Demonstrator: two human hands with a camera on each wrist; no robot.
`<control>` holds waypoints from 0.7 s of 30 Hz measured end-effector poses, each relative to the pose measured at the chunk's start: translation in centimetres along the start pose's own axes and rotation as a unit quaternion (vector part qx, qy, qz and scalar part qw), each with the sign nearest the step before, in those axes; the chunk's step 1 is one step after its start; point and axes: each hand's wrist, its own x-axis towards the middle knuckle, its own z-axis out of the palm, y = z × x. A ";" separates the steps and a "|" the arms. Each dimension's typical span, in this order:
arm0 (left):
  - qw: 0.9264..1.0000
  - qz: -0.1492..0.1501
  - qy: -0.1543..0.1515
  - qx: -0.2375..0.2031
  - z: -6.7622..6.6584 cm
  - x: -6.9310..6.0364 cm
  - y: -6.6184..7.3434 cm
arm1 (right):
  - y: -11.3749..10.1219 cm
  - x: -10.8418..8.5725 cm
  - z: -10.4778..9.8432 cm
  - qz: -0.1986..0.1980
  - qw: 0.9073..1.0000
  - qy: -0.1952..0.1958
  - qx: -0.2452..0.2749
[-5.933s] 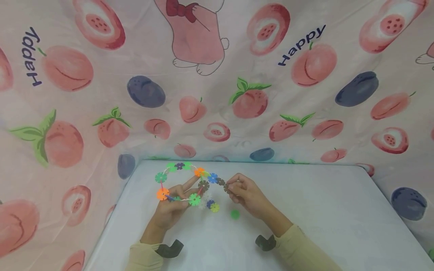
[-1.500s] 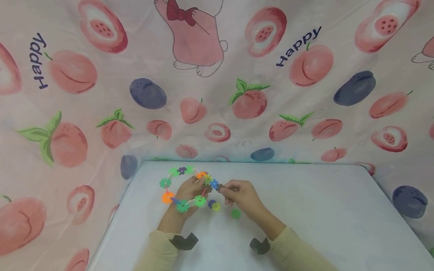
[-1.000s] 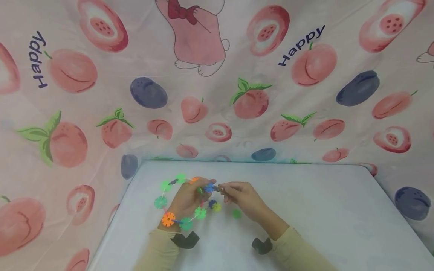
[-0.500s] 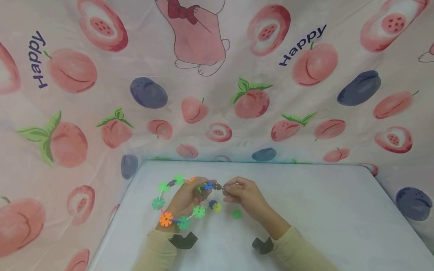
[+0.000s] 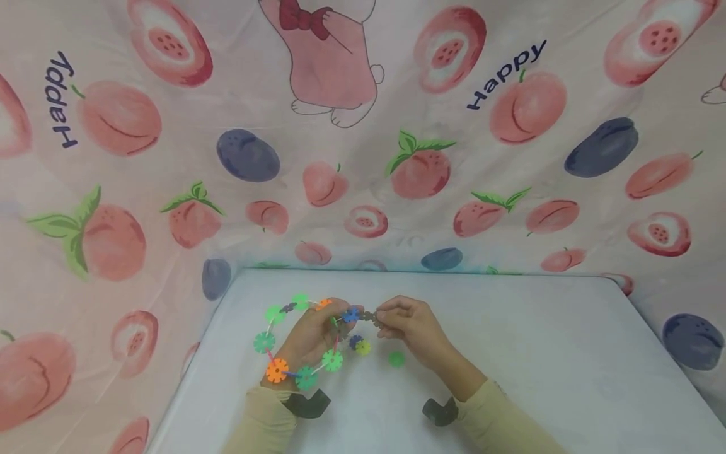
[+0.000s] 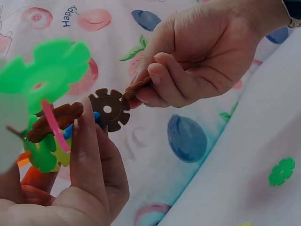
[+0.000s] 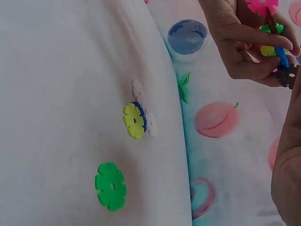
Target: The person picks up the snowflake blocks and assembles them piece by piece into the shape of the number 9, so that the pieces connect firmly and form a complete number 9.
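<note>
In the head view a ring of linked plastic snowflake discs (image 5: 306,378), green, orange, dark and other colours, hangs around my left hand (image 5: 309,334). That hand pinches the chain near a blue disc (image 5: 351,314). From the blue disc a brown disc (image 6: 107,109) sticks out, seen flat on in the left wrist view. My right hand (image 5: 409,320) pinches a second brown disc (image 6: 138,86) between thumb and fingers. Its edge meets the first brown disc's rim; how deep the slots sit is hard to tell. Part of the ring is hidden behind my left hand.
On the white table (image 5: 539,353) lie a loose green disc (image 7: 111,186) and a small cluster with a yellow disc (image 7: 134,121), a dark blue one and whitish ones. A fruit-printed cloth (image 5: 363,157) rises behind the table's far edge.
The ring has dropped lower around my left wrist, and my left hand has turned. Half a second ago the two brown discs were slightly apart; now they touch.
</note>
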 end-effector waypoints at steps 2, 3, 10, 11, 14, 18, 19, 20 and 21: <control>1.000 0.006 -0.006 0.004 0.0 0.0 0.0 | 0.0 0.0 -0.1 -0.010 1.000 -0.005 -0.003; 1.000 0.010 -0.007 0.008 0.0 0.0 0.0 | 0.0 0.0 -0.1 -0.014 1.000 -0.008 -0.001; 1.000 0.016 -0.002 -0.007 0.2 -0.2 0.0 | -0.1 -0.1 0.1 -0.011 1.000 0.007 -0.001; 1.000 0.015 -0.002 -0.006 0.2 -0.3 0.0 | -0.1 -0.1 0.1 -0.011 1.000 0.011 -0.001; 1.000 0.016 -0.004 -0.005 0.1 -0.3 0.0 | -0.1 0.0 0.1 -0.009 1.000 0.021 -0.001; 1.000 0.019 -0.004 -0.004 0.1 -0.2 -0.1 | -0.2 0.0 0.1 -0.012 1.000 0.019 -0.001; 1.000 0.019 -0.003 -0.004 0.1 -0.2 -0.1 | -0.2 -0.1 0.1 -0.013 1.000 0.015 -0.001; 1.000 0.020 -0.002 -0.003 0.1 -0.2 -0.2 | -0.2 -0.1 0.1 -0.013 1.000 0.013 0.000; 1.000 0.019 -0.001 -0.003 0.1 -0.2 -0.2 | -0.2 -0.1 0.1 -0.012 1.000 0.011 0.000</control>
